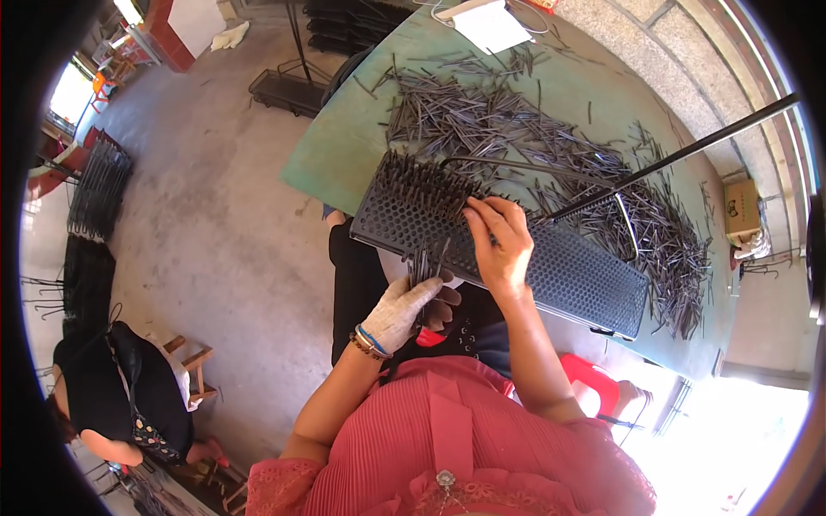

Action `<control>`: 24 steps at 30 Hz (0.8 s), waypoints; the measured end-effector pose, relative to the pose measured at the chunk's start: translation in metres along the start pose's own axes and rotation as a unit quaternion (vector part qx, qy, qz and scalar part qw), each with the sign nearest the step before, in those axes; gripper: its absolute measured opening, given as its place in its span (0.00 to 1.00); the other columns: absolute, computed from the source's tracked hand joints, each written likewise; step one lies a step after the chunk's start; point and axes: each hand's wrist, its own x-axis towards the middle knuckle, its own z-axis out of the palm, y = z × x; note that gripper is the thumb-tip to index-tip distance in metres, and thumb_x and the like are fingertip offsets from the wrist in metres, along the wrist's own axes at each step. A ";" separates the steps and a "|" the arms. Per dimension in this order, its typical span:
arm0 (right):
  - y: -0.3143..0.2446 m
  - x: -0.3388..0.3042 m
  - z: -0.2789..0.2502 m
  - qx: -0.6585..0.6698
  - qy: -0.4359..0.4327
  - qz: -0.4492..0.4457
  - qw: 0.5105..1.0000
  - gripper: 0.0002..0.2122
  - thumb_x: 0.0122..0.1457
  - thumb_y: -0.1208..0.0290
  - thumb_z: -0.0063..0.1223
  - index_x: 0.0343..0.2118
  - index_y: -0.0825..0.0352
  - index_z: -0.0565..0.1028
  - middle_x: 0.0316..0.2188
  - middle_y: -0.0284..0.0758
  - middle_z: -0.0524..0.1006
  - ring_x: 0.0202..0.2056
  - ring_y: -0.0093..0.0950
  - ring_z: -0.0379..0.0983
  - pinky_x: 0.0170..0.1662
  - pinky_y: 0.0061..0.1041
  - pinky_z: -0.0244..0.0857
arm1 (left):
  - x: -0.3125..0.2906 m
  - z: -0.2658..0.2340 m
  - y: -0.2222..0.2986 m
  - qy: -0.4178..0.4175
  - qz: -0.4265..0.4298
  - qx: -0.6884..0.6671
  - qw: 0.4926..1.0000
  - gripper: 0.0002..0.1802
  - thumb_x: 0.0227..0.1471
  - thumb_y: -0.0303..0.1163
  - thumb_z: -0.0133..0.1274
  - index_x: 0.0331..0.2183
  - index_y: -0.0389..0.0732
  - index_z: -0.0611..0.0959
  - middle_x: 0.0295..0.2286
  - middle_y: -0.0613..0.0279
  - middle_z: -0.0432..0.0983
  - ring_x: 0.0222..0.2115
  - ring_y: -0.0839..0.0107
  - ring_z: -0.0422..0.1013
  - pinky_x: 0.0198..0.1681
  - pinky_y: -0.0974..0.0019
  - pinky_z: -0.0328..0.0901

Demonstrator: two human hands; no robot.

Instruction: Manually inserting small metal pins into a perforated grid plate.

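Note:
A long black perforated tray (568,267) lies slanted at the green table's near edge, its top covered in round holes. Thin dark sticks (422,182) stand packed upright in the holes at its far left. My bare right hand (499,232) is closed in a pinch at the right end of those sticks, with a stick at its fingertips, partly hidden. Just below the tray, my left hand (400,314), in a pale glove with darker fingers, is closed around a bundle of similar sticks (421,265) pointing up.
Loose dark sticks (602,172) heap across the green table (318,155). A black metal rod (688,155) rises from the tray toward the right. A white sheet (490,26) lies at the table's far edge. Another person (120,387) sits at lower left; stacked black racks (99,189) stand farther left.

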 end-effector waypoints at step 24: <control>0.021 -0.002 -0.009 0.112 0.034 0.174 0.978 0.08 0.54 0.75 0.62 0.37 0.70 0.78 0.30 0.38 0.81 0.29 0.26 0.76 0.37 0.24 0.70 | 0.009 0.017 -0.010 0.024 -0.042 0.008 0.999 0.17 0.60 0.39 0.51 0.43 0.36 0.75 0.31 0.55 0.79 0.27 0.70 0.76 0.28 0.70 0.71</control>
